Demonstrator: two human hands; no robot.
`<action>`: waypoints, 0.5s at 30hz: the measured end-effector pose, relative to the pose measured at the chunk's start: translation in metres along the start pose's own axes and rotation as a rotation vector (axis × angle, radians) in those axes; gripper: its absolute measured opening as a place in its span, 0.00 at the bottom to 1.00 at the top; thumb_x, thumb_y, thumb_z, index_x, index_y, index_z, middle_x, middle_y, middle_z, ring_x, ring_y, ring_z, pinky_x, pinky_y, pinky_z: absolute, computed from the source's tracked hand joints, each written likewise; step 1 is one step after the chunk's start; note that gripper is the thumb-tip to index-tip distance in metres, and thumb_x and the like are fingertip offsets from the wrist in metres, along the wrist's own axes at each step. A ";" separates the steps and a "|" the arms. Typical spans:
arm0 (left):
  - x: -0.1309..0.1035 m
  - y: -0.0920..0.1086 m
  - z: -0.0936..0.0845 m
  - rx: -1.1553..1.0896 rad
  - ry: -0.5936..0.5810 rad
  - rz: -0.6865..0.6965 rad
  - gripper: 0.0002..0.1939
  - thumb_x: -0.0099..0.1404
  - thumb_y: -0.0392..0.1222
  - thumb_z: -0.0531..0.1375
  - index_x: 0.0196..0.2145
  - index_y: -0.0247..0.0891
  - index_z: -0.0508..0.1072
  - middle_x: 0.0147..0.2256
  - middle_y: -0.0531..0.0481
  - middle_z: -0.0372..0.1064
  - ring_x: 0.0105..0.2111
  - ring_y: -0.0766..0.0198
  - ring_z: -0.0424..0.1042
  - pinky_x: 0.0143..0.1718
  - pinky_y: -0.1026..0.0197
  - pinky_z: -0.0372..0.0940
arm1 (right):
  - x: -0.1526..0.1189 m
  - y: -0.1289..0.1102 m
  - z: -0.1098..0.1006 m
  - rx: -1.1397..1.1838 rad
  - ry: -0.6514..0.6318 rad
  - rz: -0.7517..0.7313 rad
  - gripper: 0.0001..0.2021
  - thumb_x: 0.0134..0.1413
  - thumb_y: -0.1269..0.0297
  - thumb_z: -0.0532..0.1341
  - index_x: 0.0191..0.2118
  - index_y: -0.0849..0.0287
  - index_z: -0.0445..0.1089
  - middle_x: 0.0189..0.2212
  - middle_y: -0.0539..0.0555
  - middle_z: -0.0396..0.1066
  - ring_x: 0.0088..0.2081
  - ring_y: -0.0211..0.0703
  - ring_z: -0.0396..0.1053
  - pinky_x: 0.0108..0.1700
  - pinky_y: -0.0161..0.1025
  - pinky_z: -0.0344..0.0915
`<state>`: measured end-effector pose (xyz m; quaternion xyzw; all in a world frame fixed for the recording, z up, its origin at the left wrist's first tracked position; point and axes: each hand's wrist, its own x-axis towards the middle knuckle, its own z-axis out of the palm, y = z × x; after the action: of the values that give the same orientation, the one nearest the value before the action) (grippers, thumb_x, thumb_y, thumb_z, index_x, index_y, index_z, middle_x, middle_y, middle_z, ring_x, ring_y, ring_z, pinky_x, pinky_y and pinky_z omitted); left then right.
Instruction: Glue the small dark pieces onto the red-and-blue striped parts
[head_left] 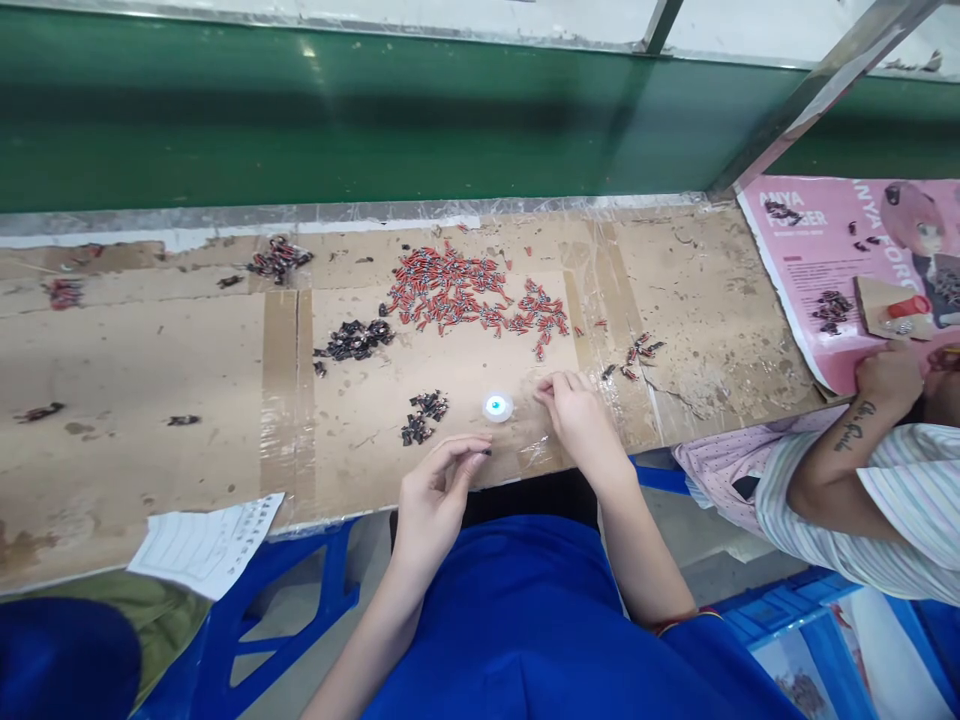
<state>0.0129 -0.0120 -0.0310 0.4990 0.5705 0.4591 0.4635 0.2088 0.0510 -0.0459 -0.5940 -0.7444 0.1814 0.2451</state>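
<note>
My left hand (pixel 441 488) is over the front edge of the cardboard-covered bench, thumb and fingers pinched on a small black part (pixel 487 452). My right hand (pixel 581 418) is to the right, its thumb and fingertips pressed together; whatever they may hold is too small to make out. Between the hands lies a small round whitish disc or dish (pixel 496 406) with a bright blue centre. A small pile of black parts (pixel 424 415) sits just beyond my left hand. Farther back spreads a large heap of small red parts with metallic bits (pixel 446 288).
More black parts (pixel 354 340) lie left of the red heap. Several dark-and-red pieces (pixel 641 352) lie to the right. A paper sheet (pixel 214 540) overhangs the front edge. At right, a co-worker's hand (pixel 891 380) is beside a pink poster (pixel 795 260). A green panel (pixel 360 120) stands behind.
</note>
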 end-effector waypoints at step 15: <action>-0.002 0.039 -0.006 -0.140 -0.247 -0.217 0.16 0.57 0.55 0.67 0.32 0.38 0.82 0.28 0.46 0.80 0.29 0.57 0.80 0.35 0.58 0.77 | -0.032 -0.029 -0.010 0.649 0.076 -0.400 0.09 0.65 0.70 0.57 0.37 0.54 0.75 0.33 0.55 0.79 0.36 0.43 0.76 0.37 0.42 0.74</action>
<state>0.0125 -0.0115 0.0081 0.4536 0.5266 0.3801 0.6103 0.1977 0.0131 -0.0261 -0.3346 -0.7400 0.3341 0.4784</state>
